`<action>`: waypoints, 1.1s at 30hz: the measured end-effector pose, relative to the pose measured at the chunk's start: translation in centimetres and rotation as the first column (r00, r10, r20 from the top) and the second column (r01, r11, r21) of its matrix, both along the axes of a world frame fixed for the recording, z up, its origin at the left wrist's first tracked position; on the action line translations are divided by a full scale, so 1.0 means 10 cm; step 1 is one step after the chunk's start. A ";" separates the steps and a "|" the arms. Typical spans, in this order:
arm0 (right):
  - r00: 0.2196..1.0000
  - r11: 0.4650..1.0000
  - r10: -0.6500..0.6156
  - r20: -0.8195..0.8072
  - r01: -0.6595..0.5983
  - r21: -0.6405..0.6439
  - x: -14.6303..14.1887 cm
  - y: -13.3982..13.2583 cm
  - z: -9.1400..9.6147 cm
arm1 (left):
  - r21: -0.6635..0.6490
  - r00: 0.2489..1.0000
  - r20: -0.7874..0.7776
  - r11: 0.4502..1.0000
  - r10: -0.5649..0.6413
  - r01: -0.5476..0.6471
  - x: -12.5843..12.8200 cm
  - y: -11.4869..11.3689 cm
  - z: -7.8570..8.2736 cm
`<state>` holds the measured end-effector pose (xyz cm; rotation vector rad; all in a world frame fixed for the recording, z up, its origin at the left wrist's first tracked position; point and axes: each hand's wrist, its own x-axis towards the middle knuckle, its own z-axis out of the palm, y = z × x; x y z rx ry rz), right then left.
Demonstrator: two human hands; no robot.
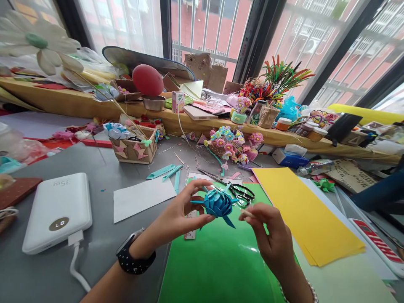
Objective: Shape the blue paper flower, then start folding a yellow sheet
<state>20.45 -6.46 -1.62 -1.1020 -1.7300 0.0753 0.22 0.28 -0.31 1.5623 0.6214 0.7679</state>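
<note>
Between the thumb and fingers of my left hand is a blue folded-paper flower, with pointed strips sticking out around it. To its right, my right hand is closed in a pinch, apart from the flower; a small pale bit shows at the fingertips, too small to name. Beneath both hands lies a shiny green sheet. Black-handled scissors rest just behind the flower. A small patterned strip lies under my left hand, partly hidden by it.
Left are a white power bank with a cable and a white paper sheet. Teal paper strips lie behind that sheet. Yellow paper spreads on the right. Farther back stand a cardboard box and small pink and blue flowers.
</note>
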 end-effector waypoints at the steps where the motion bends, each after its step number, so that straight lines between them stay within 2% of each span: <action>1: 0.999 0.999 0.042 0.013 -0.042 0.028 0.00 0.00 0.01 | 0.000 1.000 0.010 1.000 -0.011 0.011 0.00 0.00 0.00; 4: 0.990 0.993 0.076 0.118 -0.087 0.086 -0.01 0.01 0.07 | -0.005 0.999 0.018 0.999 -0.046 0.046 0.01 0.01 0.00; 7: 0.982 0.993 0.076 0.172 -0.091 0.081 -0.02 0.01 0.13 | -0.016 0.996 0.022 0.996 -0.091 0.091 0.01 0.01 0.00; 18: 0.977 0.990 0.137 0.163 -0.138 -0.001 -0.03 0.02 0.08 | -0.108 0.981 -0.033 0.977 -0.190 0.185 -0.04 0.06 0.00; 24: 0.965 0.975 0.200 0.168 -0.180 -0.127 -0.04 0.01 0.11 | -0.084 0.971 -0.097 0.974 -0.217 0.209 -0.05 0.06 -0.01; 27: 0.972 0.971 0.184 0.147 -0.156 -0.181 -0.05 0.01 0.10 | -0.056 0.962 -0.180 0.979 -0.205 0.198 -0.04 0.07 -0.05; 29: 0.981 0.979 0.138 0.139 -0.114 -0.171 -0.06 0.02 0.08 | 0.017 0.962 -0.235 0.989 -0.139 0.148 -0.03 0.07 -0.08; 31: 0.986 0.990 0.082 0.144 -0.064 -0.123 -0.07 0.03 0.07 | 0.202 0.966 -0.256 0.979 0.021 0.033 -0.01 0.06 -0.09; 33: 0.986 0.998 0.033 0.166 -0.022 -0.065 -0.08 0.04 0.05 | 0.428 0.957 -0.218 0.900 0.191 -0.082 0.01 0.04 -0.08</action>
